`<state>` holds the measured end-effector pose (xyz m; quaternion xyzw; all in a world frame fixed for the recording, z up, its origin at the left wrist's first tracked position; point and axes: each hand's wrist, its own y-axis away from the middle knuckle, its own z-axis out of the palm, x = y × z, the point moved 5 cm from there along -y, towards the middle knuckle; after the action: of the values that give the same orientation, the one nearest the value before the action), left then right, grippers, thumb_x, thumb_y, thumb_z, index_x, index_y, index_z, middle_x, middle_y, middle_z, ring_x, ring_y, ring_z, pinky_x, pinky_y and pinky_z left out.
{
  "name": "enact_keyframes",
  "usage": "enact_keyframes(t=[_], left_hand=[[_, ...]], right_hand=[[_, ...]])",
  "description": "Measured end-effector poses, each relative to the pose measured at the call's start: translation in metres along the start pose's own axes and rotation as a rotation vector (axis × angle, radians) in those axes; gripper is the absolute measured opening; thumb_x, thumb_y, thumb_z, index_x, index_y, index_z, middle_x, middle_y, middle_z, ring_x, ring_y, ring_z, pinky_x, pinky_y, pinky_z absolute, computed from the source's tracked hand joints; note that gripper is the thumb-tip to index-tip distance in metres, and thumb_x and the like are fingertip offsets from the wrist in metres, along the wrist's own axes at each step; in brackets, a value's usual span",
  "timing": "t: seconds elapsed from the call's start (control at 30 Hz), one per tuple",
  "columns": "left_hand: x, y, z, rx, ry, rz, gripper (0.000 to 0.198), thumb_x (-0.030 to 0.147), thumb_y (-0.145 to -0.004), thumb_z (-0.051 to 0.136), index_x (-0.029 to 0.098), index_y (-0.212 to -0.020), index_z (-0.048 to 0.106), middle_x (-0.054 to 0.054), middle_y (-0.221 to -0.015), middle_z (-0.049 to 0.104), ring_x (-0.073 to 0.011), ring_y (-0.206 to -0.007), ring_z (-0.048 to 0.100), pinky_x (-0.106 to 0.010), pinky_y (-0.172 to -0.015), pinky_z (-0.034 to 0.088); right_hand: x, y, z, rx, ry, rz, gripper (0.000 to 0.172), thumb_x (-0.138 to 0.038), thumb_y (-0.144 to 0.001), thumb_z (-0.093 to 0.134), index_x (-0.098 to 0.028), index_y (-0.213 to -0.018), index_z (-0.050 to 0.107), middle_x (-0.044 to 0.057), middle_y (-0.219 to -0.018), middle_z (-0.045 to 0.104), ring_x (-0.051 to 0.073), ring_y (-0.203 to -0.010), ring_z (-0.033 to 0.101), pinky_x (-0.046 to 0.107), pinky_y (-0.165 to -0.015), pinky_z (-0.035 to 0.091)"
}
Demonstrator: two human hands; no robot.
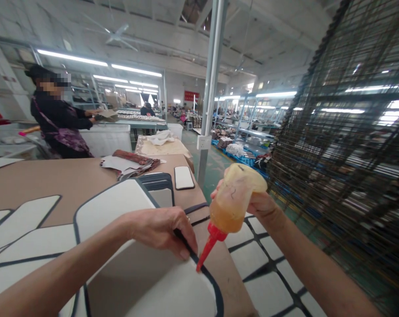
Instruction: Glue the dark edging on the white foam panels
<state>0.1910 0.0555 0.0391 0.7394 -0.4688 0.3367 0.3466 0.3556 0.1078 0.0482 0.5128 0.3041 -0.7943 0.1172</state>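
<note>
My right hand (265, 207) is wrapped round an upside-down squeeze bottle (234, 198) with amber liquid, probably glue, inside. Its red nozzle (208, 248) points down, the tip at the border of a white panel (160, 281). Dark edging (214, 286) runs round this panel, with a pale strip just inside it. My left hand (168, 231) is closed on the panel's edge, thumb and fingers at the dark edging, a short way left of the nozzle tip. Its fingertips are partly hidden. Behind my left wrist, another dark-edged white panel (110, 202) lies raised.
More dark-edged panels (27, 220) lie on the brown table (77, 176). A stack of dark-edged pieces (158, 182) and folded patterned material (133, 163) are farther back. At right are small white panels (268, 286) and a wire mesh rack (345, 110). A co-worker (57, 114) stands at far left.
</note>
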Motion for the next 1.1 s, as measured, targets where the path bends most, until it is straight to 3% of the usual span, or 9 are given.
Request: enact_keyframes(t=[0.33, 0.5, 0.63, 0.8, 0.93, 1.1], left_hand=[[-0.002, -0.003, 0.002, -0.016, -0.008, 0.040, 0.030, 0.012, -0.080, 0.064, -0.006, -0.103, 0.072, -0.022, -0.092, 0.074, -0.0188, -0.075, 0.066, -0.017, -0.066, 0.047], [-0.006, -0.001, -0.001, 0.000, -0.001, 0.027, 0.030, 0.018, -0.081, 0.064, -0.003, -0.102, 0.073, -0.021, -0.092, 0.074, -0.0198, -0.077, 0.067, -0.018, -0.068, 0.048], [-0.009, 0.000, -0.003, 0.012, 0.016, 0.018, 0.035, 0.028, -0.083, 0.065, 0.000, -0.101, 0.074, -0.020, -0.092, 0.074, -0.0196, -0.077, 0.066, -0.018, -0.066, 0.048], [-0.011, 0.002, -0.003, 0.025, 0.021, -0.012, 0.040, 0.038, -0.084, 0.063, 0.004, -0.102, 0.075, -0.017, -0.089, 0.075, -0.0187, -0.074, 0.064, -0.020, -0.066, 0.048], [-0.010, 0.006, -0.005, 0.039, 0.022, -0.026, 0.037, 0.040, -0.083, 0.063, 0.010, -0.099, 0.077, -0.011, -0.084, 0.074, -0.0165, -0.069, 0.061, -0.021, -0.065, 0.047], [-0.011, 0.009, -0.010, 0.068, 0.001, -0.057, 0.038, 0.042, -0.083, 0.062, 0.011, -0.097, 0.077, -0.008, -0.080, 0.072, -0.0152, -0.067, 0.057, -0.020, -0.062, 0.044]], right_hand=[[-0.006, 0.004, 0.013, -0.140, -0.081, -0.018, 0.051, -0.038, -0.054, 0.090, -0.021, -0.098, 0.070, 0.003, -0.088, 0.074, 0.027, -0.081, 0.071, 0.039, -0.075, 0.058], [-0.004, 0.006, 0.010, -0.157, -0.100, -0.023, 0.040, -0.036, -0.064, 0.085, -0.021, -0.097, 0.070, 0.004, -0.086, 0.075, 0.026, -0.083, 0.072, 0.039, -0.076, 0.058], [-0.004, 0.009, 0.008, -0.137, -0.099, -0.037, 0.047, -0.037, -0.058, 0.089, -0.021, -0.097, 0.069, 0.004, -0.086, 0.075, 0.026, -0.080, 0.072, 0.039, -0.075, 0.058], [-0.007, 0.016, 0.008, -0.068, -0.083, -0.031, 0.043, -0.039, -0.064, 0.084, -0.021, -0.099, 0.068, 0.001, -0.088, 0.074, 0.023, -0.083, 0.071, 0.036, -0.077, 0.056], [-0.009, 0.019, 0.008, -0.027, -0.069, -0.044, 0.055, -0.045, -0.050, 0.090, -0.023, -0.096, 0.069, 0.000, -0.084, 0.073, 0.024, -0.078, 0.070, 0.036, -0.072, 0.057], [-0.006, 0.017, 0.002, 0.043, -0.055, -0.058, 0.052, -0.043, -0.049, 0.090, -0.022, -0.092, 0.069, 0.001, -0.081, 0.073, 0.024, -0.073, 0.070, 0.038, -0.068, 0.058]])
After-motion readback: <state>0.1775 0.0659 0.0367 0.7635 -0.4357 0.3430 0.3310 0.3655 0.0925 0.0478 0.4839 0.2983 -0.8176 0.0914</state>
